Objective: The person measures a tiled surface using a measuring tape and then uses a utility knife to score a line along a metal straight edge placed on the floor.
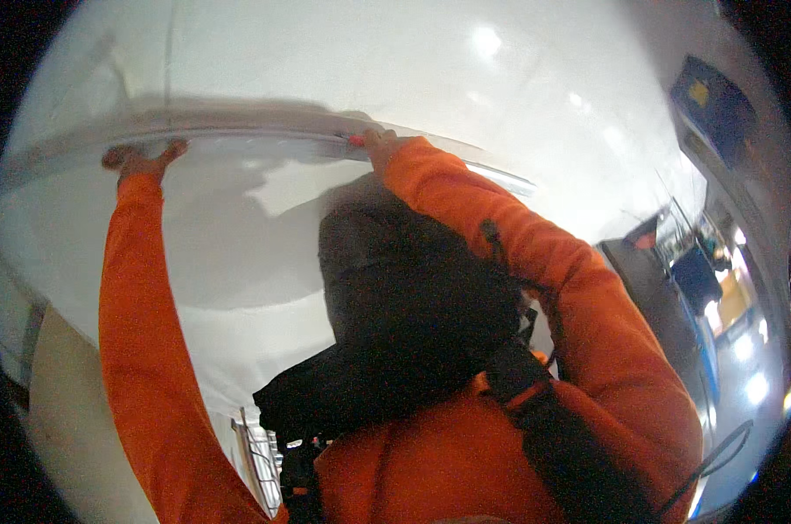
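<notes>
Both my arms, in orange sleeves, reach up to a broad white surface [413,52]. A long, thin, pale straightedge [255,135] lies along it, throwing a shadow. At its left part, my left hand [146,159] rests against the straightedge with thumb and fingers spread apart. My right hand [382,147] is closed near the straightedge's right part. A small red tool [356,140] pokes out of its fingers; its exact kind is too small to make out. The straightedge's shiny end [504,179] shows beyond my right forearm.
Bulky black gear [413,279] in the middle blocks part of the surface from sight. A dark blue panel with a yellow mark [714,100] is at the upper right. Blurred items and bright lights fill the right side. A dark cable [718,450] loops at the lower right.
</notes>
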The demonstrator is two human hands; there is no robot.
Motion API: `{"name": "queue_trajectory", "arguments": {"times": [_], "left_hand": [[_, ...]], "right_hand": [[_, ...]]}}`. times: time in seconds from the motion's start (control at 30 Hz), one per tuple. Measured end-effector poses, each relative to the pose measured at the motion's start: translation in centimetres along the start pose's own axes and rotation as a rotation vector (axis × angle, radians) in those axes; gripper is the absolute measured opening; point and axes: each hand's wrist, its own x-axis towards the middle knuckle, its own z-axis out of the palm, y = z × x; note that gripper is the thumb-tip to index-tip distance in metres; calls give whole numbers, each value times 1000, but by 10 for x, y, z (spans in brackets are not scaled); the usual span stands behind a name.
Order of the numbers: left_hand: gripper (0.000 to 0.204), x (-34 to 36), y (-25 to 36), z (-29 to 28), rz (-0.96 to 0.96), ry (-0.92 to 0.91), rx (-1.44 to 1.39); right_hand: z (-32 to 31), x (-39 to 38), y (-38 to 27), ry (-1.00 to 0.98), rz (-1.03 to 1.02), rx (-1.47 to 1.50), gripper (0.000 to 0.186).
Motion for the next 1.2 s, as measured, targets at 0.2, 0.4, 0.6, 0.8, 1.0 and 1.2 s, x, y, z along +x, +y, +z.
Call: {"name": "queue_trajectory", "arguments": {"times": [0.2, 0.4, 0.6, 0.8, 1.0, 1.2], "left_hand": [[158, 17, 9, 11, 58, -82, 73], [146, 38, -40, 36, -27, 86, 53], [150, 2, 16, 11, -21, -174, -42], [154, 21, 3, 27, 99, -118, -59], [157, 50, -49, 43, 100, -40, -319], [165, 13, 4, 14, 52, -54, 60]], "right_hand": [[34, -50, 157, -176, 257, -219, 36], [44, -77, 196, -211, 451, -128, 41], [39, -77, 179, -108, 296, -60, 40], [15, 15, 41, -73, 79, 30, 39], [23, 55, -6, -95, 227, 221, 37], [25, -27, 129, -336, 408, 66, 48]]}}
